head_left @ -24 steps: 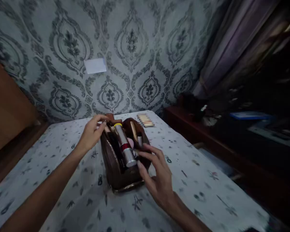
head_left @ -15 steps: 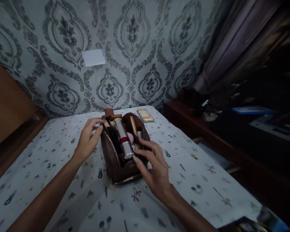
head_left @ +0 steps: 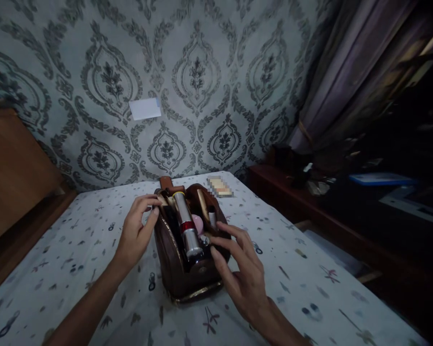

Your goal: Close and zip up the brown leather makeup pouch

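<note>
Brown leather pouch (head_left: 182,274) unzipped on patterned bedsheet (head_left: 75,269), left hand (head_left: 137,235) touching its rim with loose grip, right hand (head_left: 243,276) spread open beside silver tube (head_left: 188,233), holding nothing.

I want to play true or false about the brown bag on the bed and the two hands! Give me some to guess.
1. The brown bag is zipped shut. False: it is open, with things sticking out.
2. A silver tube with a red band lies in the bag. True.
3. The left hand touches the bag's left edge. True.
4. The right hand holds the tube up in the air. False: it is open, fingers spread beside the bag's right side.
5. The wall behind is plain white. False: it has a swirly pattern.
</note>
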A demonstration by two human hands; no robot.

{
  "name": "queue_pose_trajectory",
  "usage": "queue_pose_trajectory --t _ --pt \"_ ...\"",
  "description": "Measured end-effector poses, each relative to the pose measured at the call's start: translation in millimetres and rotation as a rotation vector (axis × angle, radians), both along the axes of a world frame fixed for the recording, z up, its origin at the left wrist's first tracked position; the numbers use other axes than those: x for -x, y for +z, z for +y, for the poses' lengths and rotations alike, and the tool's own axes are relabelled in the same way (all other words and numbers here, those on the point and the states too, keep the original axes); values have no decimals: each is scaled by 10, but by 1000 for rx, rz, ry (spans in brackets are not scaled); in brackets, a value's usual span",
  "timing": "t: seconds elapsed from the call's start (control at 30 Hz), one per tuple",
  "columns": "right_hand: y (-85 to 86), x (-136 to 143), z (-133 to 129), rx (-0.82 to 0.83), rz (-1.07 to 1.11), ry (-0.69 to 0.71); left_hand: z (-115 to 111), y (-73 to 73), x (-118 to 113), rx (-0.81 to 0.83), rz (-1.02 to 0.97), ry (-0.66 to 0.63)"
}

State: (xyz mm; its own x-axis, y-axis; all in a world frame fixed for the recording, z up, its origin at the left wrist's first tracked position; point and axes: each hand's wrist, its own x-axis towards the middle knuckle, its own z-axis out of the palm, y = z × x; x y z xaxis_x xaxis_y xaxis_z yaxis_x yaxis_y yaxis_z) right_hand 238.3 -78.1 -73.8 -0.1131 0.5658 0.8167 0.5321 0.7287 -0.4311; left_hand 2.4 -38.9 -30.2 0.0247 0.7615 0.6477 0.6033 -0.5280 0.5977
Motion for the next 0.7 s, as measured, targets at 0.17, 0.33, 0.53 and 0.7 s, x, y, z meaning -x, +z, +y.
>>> queue_pose_trajectory --t 0.17,0.33,0.53,0.7 --pt "73 -94 286 183 144 -29 -288 96 -113 -125 337 -129" --pt "119 -104 655 566 360 122 -430 149 -236 -129 525 -162" --pt "97 -75 716 645 461 233 -399 50 -201 -116 410 -170" --pt "-16 -46 1010 841 753 412 -88 -145 -52 37 -204 25"
